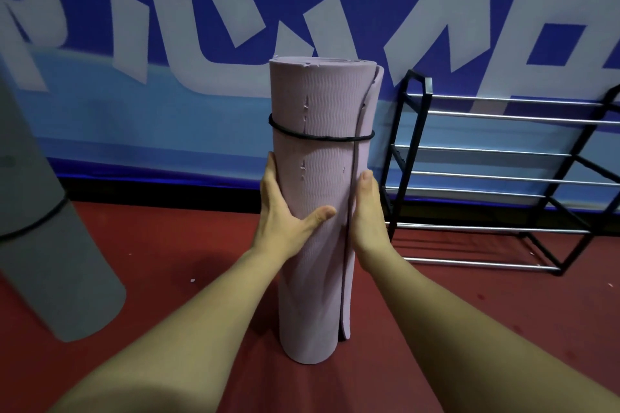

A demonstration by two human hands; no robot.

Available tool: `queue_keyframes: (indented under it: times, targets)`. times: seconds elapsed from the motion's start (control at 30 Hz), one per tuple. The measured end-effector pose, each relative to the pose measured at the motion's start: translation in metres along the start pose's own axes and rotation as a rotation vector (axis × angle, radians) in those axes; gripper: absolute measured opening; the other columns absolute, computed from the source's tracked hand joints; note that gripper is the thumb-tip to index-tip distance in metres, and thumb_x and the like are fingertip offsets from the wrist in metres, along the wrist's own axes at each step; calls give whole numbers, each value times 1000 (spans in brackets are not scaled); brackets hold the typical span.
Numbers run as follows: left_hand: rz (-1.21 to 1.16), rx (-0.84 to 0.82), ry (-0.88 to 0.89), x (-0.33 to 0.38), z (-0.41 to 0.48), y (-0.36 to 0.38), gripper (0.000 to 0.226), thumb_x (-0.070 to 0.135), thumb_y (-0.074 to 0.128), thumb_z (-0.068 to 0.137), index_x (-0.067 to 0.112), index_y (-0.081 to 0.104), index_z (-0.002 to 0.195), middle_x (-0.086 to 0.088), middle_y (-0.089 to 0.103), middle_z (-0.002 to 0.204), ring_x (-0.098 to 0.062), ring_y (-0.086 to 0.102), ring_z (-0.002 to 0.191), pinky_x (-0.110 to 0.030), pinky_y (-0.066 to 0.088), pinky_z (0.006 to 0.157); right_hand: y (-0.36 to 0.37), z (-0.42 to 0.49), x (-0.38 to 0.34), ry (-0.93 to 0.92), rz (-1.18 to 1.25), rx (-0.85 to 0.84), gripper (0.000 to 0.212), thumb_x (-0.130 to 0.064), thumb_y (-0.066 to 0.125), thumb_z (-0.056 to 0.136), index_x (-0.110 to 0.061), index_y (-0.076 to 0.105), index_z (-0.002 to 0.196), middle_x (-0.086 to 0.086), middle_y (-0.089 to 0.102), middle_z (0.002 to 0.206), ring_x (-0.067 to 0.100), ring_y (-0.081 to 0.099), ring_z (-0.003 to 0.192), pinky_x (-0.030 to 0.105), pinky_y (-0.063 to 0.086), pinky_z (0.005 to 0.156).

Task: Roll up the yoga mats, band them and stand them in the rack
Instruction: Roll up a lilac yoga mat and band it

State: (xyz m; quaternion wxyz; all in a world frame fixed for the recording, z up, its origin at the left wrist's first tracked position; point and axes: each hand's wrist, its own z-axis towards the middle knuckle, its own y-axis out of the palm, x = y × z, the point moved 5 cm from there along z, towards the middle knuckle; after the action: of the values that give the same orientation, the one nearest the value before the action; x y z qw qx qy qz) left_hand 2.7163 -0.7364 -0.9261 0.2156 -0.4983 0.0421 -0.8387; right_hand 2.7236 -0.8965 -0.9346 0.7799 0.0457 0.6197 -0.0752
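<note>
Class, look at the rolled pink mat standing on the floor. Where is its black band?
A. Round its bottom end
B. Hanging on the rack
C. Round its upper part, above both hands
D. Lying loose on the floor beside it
C: the black band circles the pink mat above the left hand and the right hand, which hold the roll lower down.

Head-worn wide-angle view, looking forward and down, facing the wall [141, 117]
</note>
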Motion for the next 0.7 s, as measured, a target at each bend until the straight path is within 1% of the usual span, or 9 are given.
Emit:
queue_keyframes:
  times: [0.13, 0.27, 0.37, 0.43, 0.5, 0.53, 0.6, 0.63, 0.7]
  targets:
    - [34, -18, -3, 1, -1, 3, 150, 62, 84, 49, 21, -9, 159, 18, 3, 157, -3, 8, 150, -20, 13, 118, 8, -2, 9, 113, 95, -14, 106, -103, 29, 69, -42, 35, 155, -16, 43, 156, 8, 39, 144, 46, 28, 123]
    - [42, 41, -13, 0, -1, 5, 145, 41, 95, 59, 20, -7, 160, 2, 6, 165, -12, 10, 153, -23, 13, 119, 13, 2, 17, 243, 116, -20, 116, -112, 24, 54, -49, 36, 151, -7, 41, 159, 20, 41, 144, 55, 30, 120]
    - [36, 64, -2, 0, 0, 6, 143, 37, 95, 61, 20, -6, 160, -4, 8, 166, -16, 12, 153, -28, 16, 121, 12, -6, 1, 226, 37, -6, 114, -105, 15, 61, -43, 28, 156, -4, 33, 159, 16, 37, 139, 54, 29, 120]
    - [48, 52, 11, 1, 1, 7, 143, 43, 94, 60, 19, -5, 160, -5, 9, 165, -17, 13, 153, -32, 18, 123, 8, -7, -5, 209, -16, -18, 101, -96, 17, 75, -38, 28, 157, 2, 34, 159, 19, 39, 137, 49, 29, 119]
    - [52, 46, 33, 8, 3, 5, 141, 65, 84, 58, 16, -1, 160, -7, 13, 163, -19, 17, 152, -36, 22, 123, 2, -1, -13, 153, -59, 17, 80, -80, 19, 94, -32, 31, 156, 7, 34, 158, 21, 39, 136, 40, 29, 113]
    - [33, 65, 54, 15, 6, 3, 140, 79, 74, 58, 14, 2, 160, -9, 15, 162, -22, 20, 151, -38, 24, 122, -3, 3, -22, 86, -65, 64, 74, -75, 22, 98, -29, 33, 155, 8, 34, 158, 19, 39, 135, 37, 28, 110]
    - [-68, 157, 75, 32, 19, -6, 138, 96, 53, 60, 13, 5, 160, -11, 17, 162, -24, 23, 151, -41, 25, 122, -11, 12, -44, -70, -36, 141, 76, -75, 32, 96, -27, 33, 155, 9, 35, 156, 13, 40, 132, 34, 28, 114]
    - [-121, 203, 88, 43, 29, -12, 136, 98, 48, 61, 14, 8, 160, -10, 17, 162, -23, 22, 151, -42, 24, 122, -13, 16, -54, -121, -12, 146, 82, -78, 37, 91, -29, 30, 157, 8, 34, 157, 11, 39, 134, 34, 29, 116]
    - [-154, 216, 143, 61, 51, -24, 130, 97, 48, 63, 15, 18, 159, -8, 25, 161, -19, 27, 150, -43, 27, 122, -17, 22, -69, -183, 30, 93, 95, -81, 48, 79, -35, 24, 159, 1, 28, 164, 9, 35, 142, 36, 30, 118]
